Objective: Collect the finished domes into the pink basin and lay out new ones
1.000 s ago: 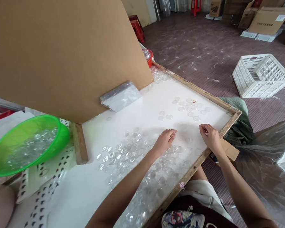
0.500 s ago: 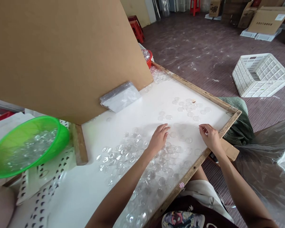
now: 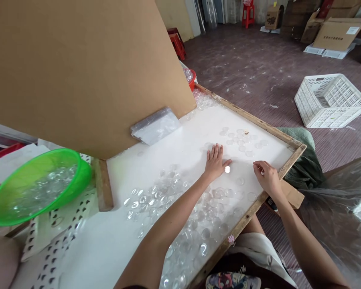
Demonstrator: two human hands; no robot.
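A tall cardboard sheet (image 3: 78,72) stands along the far side of my bench (image 3: 180,148), a white surface in a wooden frame; a heap of clear discs (image 3: 180,200) spreads across its near part; a green basin (image 3: 33,184) holding more of them sits off the left end; a white crate (image 3: 331,100) stands on the floor well to the right; a stack of clear bags (image 3: 155,126) lies at the cardboard's foot; my left hand (image 3: 215,162) lies flat, palm down, fingers spread, at the heap's far edge; my right hand (image 3: 266,176) is curled near the frame, fingertips drawn together, and whether it holds anything I cannot tell; one bright disc (image 3: 227,169) lies just beside my left thumb
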